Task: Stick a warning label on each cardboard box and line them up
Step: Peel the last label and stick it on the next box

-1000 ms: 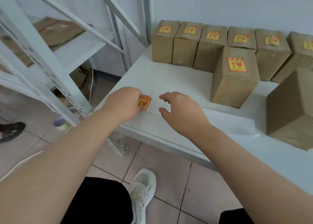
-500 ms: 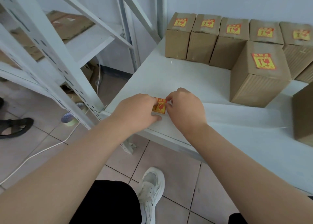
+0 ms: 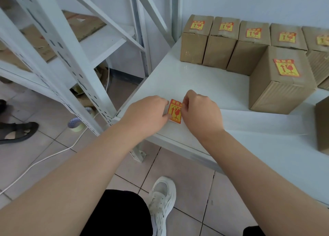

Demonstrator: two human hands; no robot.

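Yellow label [image 3: 175, 111] now upright | both hands [image 3: 147, 114] [image 3: 200, 111] still pinching it

Bright, even, diffuse light; shadows soft and faint. Mild sheen on white table [image 3: 178, 79]. Wide-angle bending at edges, shelving uprights [image 3: 71, 61] bowed. Focus mostly sharp.
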